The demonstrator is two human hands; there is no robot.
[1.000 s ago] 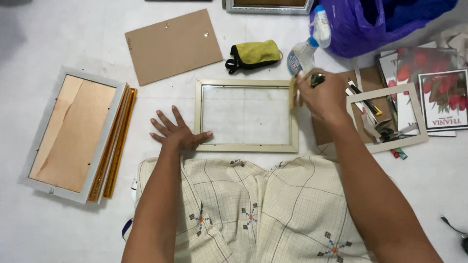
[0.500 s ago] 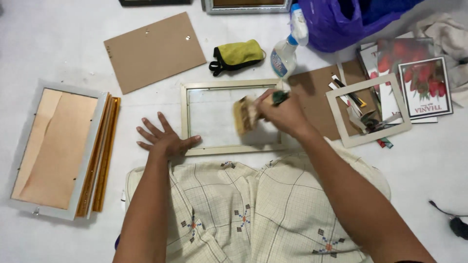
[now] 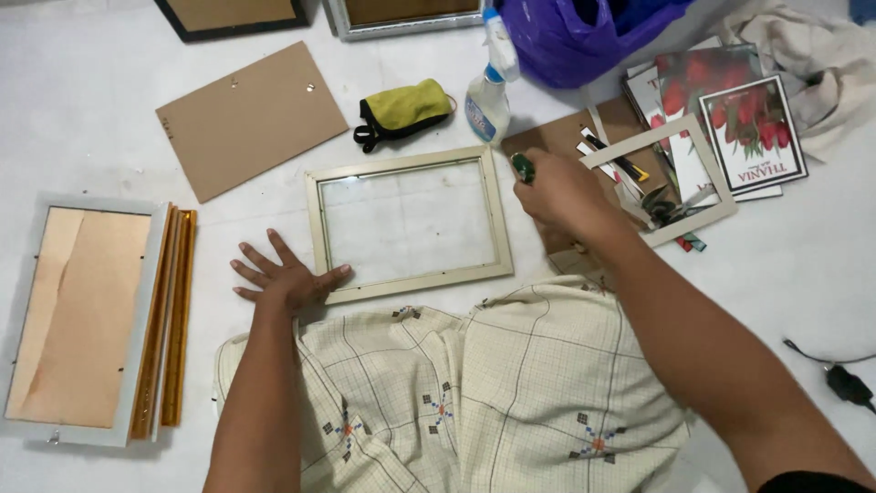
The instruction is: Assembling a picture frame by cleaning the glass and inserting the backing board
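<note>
Pale rectangular glazed frame (image 3: 408, 224), lying flat

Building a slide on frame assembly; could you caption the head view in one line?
Left hand braces a glazed picture frame while right hand grips a green-tipped tool.

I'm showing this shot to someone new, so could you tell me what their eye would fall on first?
Most striking is the pale picture frame with its glass pane, lying flat in the middle of the white floor. The left hand presses spread on its lower left corner, while the right hand grips a green-tipped tool beside its right edge. A purple bag stands out at the top.
</note>
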